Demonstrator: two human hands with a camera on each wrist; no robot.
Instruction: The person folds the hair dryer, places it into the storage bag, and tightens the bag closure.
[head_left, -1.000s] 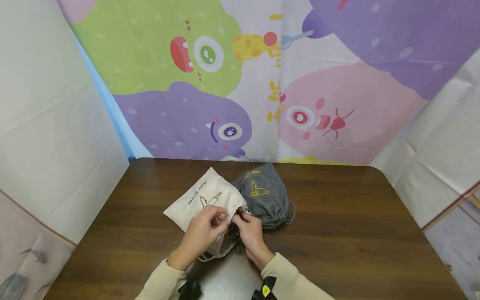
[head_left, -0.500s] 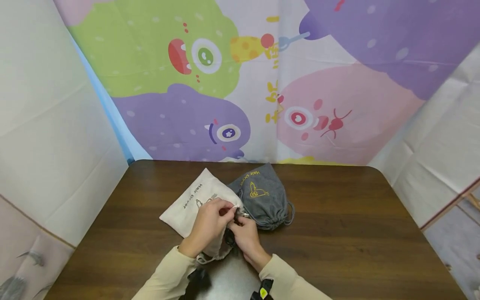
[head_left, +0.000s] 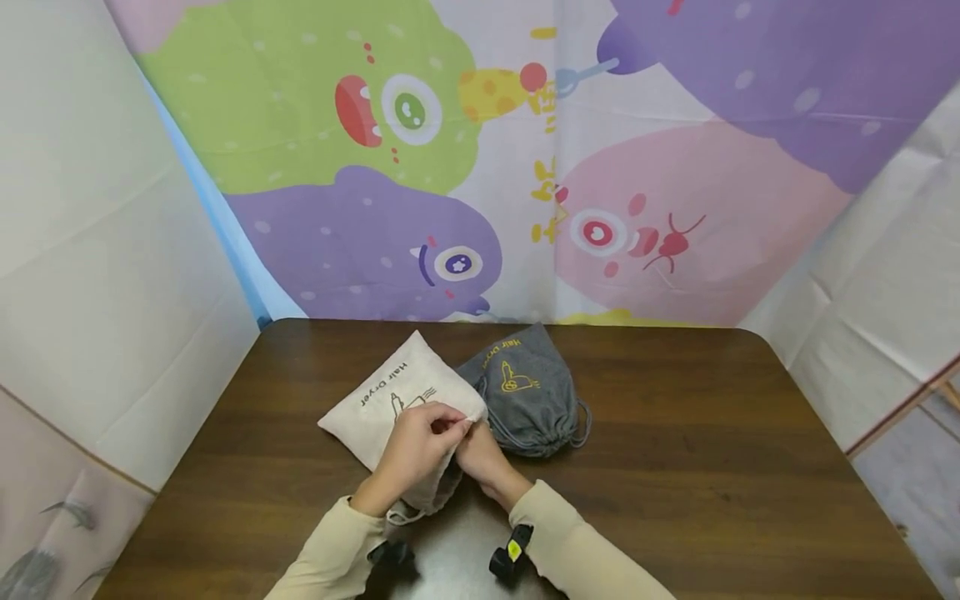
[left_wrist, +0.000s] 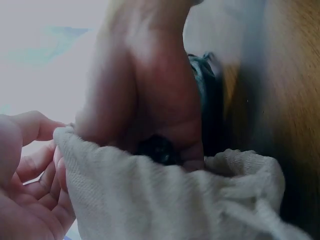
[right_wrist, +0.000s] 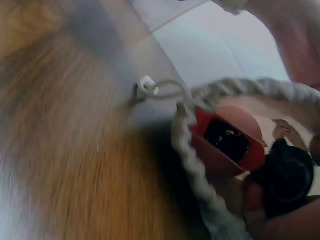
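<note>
A white drawstring bag [head_left: 386,379] printed "Hair Dryer" lies on the table, its mouth toward the person. My left hand [head_left: 416,450] pinches the mouth's rim between thumb and finger. Reaching into that mouth is my right hand [head_left: 486,462]; its fingers are hidden from the head camera. In the right wrist view they curl round a black bundle [right_wrist: 287,177] that looks like coiled cord. Beside it, inside the bag, shows a red-pink hair dryer end [right_wrist: 215,156] with a dark opening. The bundle also shows under my right palm in the left wrist view.
A grey drawstring bag [head_left: 551,417] with a yellow hair dryer print lies right beside the white one, partly behind it. The dark wooden table [head_left: 697,467] meets a cartoon-print curtain [head_left: 525,275] at the back. White cloth panels [head_left: 97,250] stand at the sides.
My left hand has moved up and right to pinch the bag's rim. My right hand has pushed deeper into the mouth with the black bundle, which has gone from the head view.
</note>
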